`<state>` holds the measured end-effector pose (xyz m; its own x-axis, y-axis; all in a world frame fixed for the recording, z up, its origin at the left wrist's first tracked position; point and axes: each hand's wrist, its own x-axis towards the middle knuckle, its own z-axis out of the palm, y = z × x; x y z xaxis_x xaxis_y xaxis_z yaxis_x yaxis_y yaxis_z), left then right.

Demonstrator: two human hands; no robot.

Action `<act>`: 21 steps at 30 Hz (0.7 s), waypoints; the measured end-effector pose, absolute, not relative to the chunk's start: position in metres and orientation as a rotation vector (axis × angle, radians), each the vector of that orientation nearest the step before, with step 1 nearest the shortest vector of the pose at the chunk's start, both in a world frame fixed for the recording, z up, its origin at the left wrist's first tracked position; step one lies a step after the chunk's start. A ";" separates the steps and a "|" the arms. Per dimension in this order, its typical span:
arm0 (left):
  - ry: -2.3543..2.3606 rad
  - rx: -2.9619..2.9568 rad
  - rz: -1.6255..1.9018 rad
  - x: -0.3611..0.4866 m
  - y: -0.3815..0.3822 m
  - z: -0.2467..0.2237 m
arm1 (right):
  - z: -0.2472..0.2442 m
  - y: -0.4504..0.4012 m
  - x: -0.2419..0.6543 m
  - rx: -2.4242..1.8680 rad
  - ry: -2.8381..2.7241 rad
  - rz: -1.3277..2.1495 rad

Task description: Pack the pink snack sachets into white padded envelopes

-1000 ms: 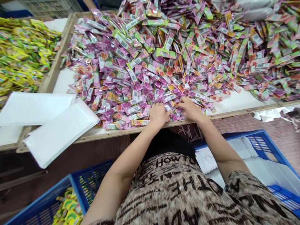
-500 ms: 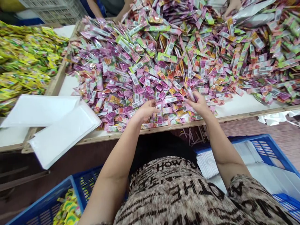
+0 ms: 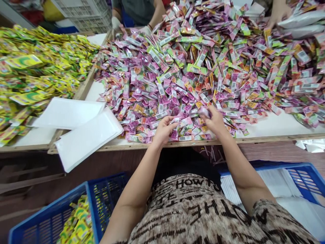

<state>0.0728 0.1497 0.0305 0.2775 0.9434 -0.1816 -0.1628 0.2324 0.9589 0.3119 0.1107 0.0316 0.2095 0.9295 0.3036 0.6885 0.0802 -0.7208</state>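
Observation:
A wide heap of small purple, pink and green stick packets [image 3: 142, 91] covers the tabletop before me. By the front edge, my left hand [image 3: 164, 131] is closed, thumb and fingers pinching an upright purple-and-white stick packet [image 3: 175, 127]. My right hand [image 3: 215, 122] is a little farther right, its fingers curled round a purple stick packet [image 3: 203, 112] that looks blurred. Both hands are low over the near part of the heap. Whether either holds more than one packet cannot be made out.
White plastic bags [image 3: 88, 137] overhang the table edge at left. Yellow packets [image 3: 45, 74] lie beyond a wooden divider [image 3: 87, 83]. Blue crates stand below: one [image 3: 50, 211] with yellow packets, another [image 3: 308, 176] with white bags. Across the table are a gloved person [image 3: 138, 13] and another person's hand [image 3: 278, 13].
The view has swung left, so the scene sits farther right. My right hand has drawn its packet slightly nearer and lower. Across the table, the person's gloved hands have come into view.

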 end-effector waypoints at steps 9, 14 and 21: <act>1.046 1.091 1.232 0.079 0.146 0.029 | 0.027 0.079 0.314 -1.682 -1.154 0.657; 0.996 0.983 1.233 0.086 0.146 0.032 | 0.034 0.094 0.264 -1.321 -0.864 1.100; 0.911 0.631 1.327 0.068 0.150 0.040 | 0.034 0.113 0.247 -1.206 -0.623 1.167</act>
